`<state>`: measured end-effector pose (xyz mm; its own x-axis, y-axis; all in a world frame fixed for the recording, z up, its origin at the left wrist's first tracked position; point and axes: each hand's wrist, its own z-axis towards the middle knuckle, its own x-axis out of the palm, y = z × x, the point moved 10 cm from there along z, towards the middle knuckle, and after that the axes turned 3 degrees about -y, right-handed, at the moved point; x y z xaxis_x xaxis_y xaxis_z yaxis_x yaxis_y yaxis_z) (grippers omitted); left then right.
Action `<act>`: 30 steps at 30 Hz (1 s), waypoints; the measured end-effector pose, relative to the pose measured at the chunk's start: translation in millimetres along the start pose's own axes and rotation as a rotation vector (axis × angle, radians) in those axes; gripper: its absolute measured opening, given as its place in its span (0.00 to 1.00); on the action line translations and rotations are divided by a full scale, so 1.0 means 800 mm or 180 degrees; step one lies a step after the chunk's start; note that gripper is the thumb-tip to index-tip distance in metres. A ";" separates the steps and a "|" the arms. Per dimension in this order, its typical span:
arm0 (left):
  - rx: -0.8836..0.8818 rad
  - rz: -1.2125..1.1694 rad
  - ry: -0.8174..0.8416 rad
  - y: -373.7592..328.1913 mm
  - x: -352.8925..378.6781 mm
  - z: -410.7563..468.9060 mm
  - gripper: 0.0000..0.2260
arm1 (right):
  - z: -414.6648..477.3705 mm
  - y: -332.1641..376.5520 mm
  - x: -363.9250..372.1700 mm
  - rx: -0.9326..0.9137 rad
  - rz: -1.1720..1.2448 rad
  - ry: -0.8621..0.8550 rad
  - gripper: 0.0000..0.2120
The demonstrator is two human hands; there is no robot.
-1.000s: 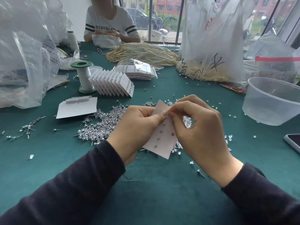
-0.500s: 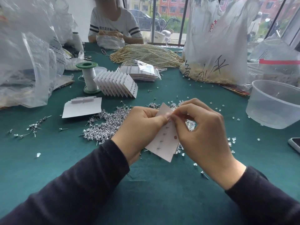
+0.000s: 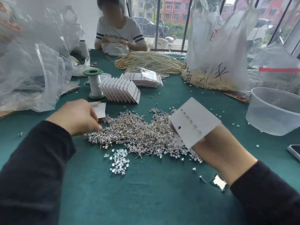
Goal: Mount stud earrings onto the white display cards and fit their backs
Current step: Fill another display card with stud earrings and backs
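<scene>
Fingers first: on the right they're mostly hidden behind the display card (image 3: 194, 122), so all we can say is that our right hand (image 3: 215, 148) clamps the card's lower end and tips it up with the punched row facing us; we reckon that's so the next free hole is easy to spot; a few dark dots run along that row, too blurry to call studs or empty holes. Meanwhile our left hand (image 3: 76, 117) is down at the left edge of the stud pile (image 3: 138, 132), fingers curled under and out of sight; can't tell if they're pinching a stud or are apart, but our guess is it's fishing for one. The clear backs (image 3: 120, 159) sit in their own little heap just nearer us than the studs; handy, both are within reach of either hand. Further out, a blank card (image 3: 101, 109) lies just behind the left hand; finished cards (image 3: 120, 91) stand fanned beside the spool (image 3: 93, 85); the plastic tub (image 3: 274, 111) is off to the right; the next bit needs a clean single-stud pick, since that pile looks tangled.
</scene>
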<state>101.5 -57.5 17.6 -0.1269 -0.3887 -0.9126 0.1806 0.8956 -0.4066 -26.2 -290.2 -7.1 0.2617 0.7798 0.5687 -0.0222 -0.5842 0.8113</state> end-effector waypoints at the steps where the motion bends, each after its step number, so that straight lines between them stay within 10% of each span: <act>1: -0.0173 -0.0072 0.0183 0.010 0.009 -0.001 0.06 | -0.001 -0.006 0.005 0.0128 0.0121 0.0159 0.06; 6: -0.0190 -0.0298 0.0294 0.009 0.026 0.006 0.06 | -0.008 -0.021 0.021 0.0514 0.0883 0.0491 0.30; 10: -0.0181 -0.0351 0.0415 0.014 0.030 0.012 0.07 | -0.014 -0.029 0.023 0.0851 0.0592 0.0456 0.12; 15: -0.0038 -0.0404 0.0655 0.006 0.029 0.015 0.07 | -0.025 -0.030 0.031 0.1317 0.0451 0.0762 0.30; 18: 0.0084 -0.0364 0.0657 0.000 0.028 0.015 0.07 | -0.024 -0.027 0.035 0.1070 -0.0113 0.0773 0.22; 30: 0.0973 -0.1586 -0.0758 -0.042 -0.026 -0.011 0.04 | 0.028 -0.071 0.061 0.1027 -0.0467 -0.0373 0.07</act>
<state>89.6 -77.9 50.5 -0.0532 -0.8124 -0.5807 0.4309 0.5059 -0.7473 9.5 -223.9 -28.7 0.3485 0.8404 0.4151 0.3240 -0.5236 0.7879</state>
